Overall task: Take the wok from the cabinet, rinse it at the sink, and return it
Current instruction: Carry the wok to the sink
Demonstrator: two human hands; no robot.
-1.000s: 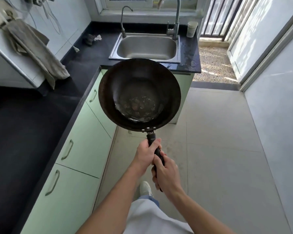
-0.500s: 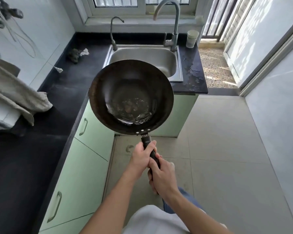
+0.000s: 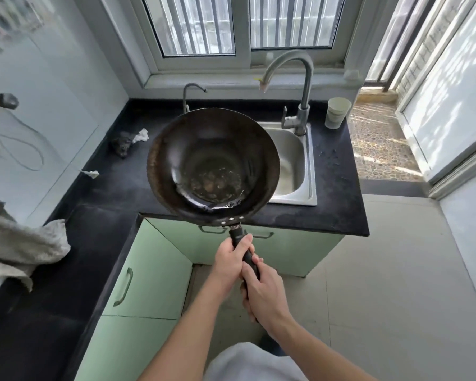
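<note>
We hold the wok (image 3: 213, 165) by its black handle (image 3: 245, 253) with both hands, bowl up and open toward the camera. Long axis runs near-to-far: handle end points near, toward us, and slightly right; bowl points far, toward the window. Bowl is in the air over the near-left edge of the sink (image 3: 294, 163) and the black countertop (image 3: 338, 204), covering most of the basin's left part. Residue and a wet sheen show in the bottom of the bowl.

Left hand (image 3: 230, 261) grips the handle further up, near the rivets, fingers clamped around it, thumb along the top. Right hand (image 3: 264, 292) grips the near end just behind, fingers wrapped shut on it too. The two hands touch each other. The bowl lies wholly beyond both sets of fingers. Tall faucet (image 3: 302, 86) stands at the far right of the sink, a white cup (image 3: 337, 112) just right of it.
</note>
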